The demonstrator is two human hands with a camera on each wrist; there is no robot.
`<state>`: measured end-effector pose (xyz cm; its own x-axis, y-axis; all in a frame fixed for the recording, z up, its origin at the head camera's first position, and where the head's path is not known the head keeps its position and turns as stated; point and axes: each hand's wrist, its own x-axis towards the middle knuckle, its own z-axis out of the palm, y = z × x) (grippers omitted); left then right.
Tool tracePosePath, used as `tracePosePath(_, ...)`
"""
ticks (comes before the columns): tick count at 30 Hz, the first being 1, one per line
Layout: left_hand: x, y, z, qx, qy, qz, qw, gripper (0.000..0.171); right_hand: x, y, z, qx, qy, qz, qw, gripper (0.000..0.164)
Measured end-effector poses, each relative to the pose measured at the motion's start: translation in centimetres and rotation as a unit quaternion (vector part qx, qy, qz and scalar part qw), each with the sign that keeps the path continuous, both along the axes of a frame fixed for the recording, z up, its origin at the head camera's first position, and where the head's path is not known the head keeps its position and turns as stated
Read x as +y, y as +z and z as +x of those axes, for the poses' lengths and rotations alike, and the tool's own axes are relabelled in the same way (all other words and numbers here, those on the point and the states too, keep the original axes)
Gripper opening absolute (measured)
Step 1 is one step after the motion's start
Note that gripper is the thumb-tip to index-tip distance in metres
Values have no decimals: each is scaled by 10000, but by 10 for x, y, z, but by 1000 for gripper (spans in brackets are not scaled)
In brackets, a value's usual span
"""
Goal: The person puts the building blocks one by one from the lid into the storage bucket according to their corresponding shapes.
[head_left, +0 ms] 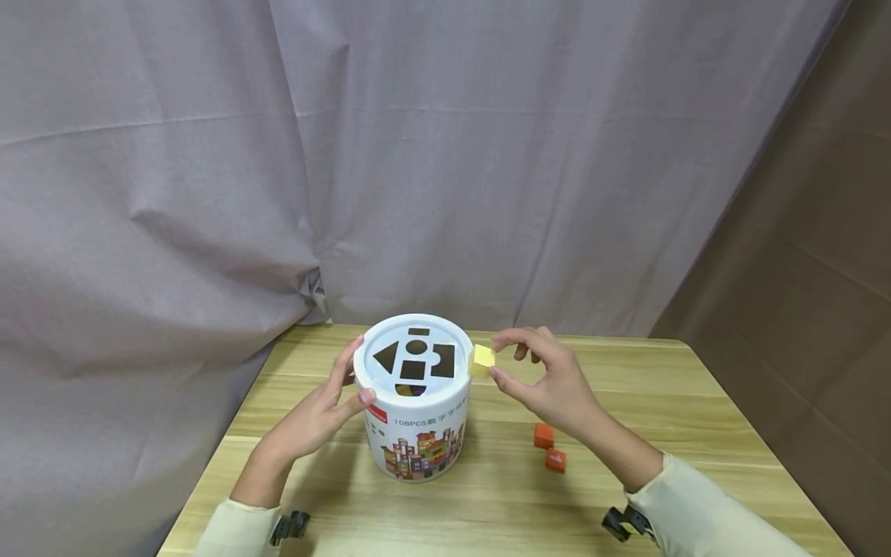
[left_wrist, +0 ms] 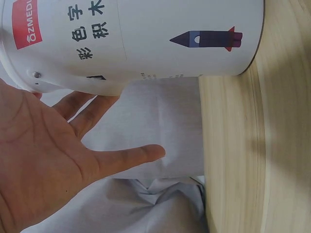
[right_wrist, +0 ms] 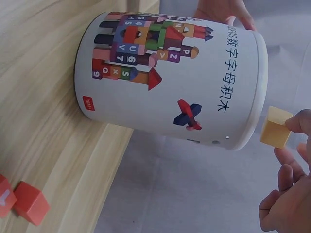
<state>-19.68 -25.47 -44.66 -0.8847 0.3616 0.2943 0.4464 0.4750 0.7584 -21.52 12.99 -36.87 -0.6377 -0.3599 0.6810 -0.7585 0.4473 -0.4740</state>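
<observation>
A white round bucket (head_left: 416, 433) with a lid (head_left: 386, 387) of shaped holes stands upright on the table. My left hand (head_left: 316, 422) rests against the lid's left rim, thumb at the front and fingers along the side; the left wrist view shows its little finger straight and off the bucket. Between thumb and fingertips, my right hand (head_left: 553, 379) pinches a yellow block (head_left: 483, 359) beside the lid's right edge. In the right wrist view the yellow block (right_wrist: 276, 127) is just apart from the rim. Through the lid's front hole, some coloured pieces are visible.
Two red blocks, one (head_left: 544, 435) behind the other (head_left: 555, 460), lie on the wooden table (head_left: 668, 433) right of the bucket, below my right forearm. A grey curtain (head_left: 445, 193) hangs behind the table, with a brown one (head_left: 800, 294) at the right.
</observation>
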Motion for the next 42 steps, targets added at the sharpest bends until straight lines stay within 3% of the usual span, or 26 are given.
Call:
tracePosePath(17,1,-2,0,158,40,10,9999,90,-27,1,-5,-46,253,-182,9995,40)
tracePosePath(32,6,-1,2,31,49,39,10000,91,-52,2,-4,-217,389,-300,9986,36)
tracePosePath(42,8,0,2,-18,55,65,10000,90,-67,-1,-4,-509,123,-156,9985,33)
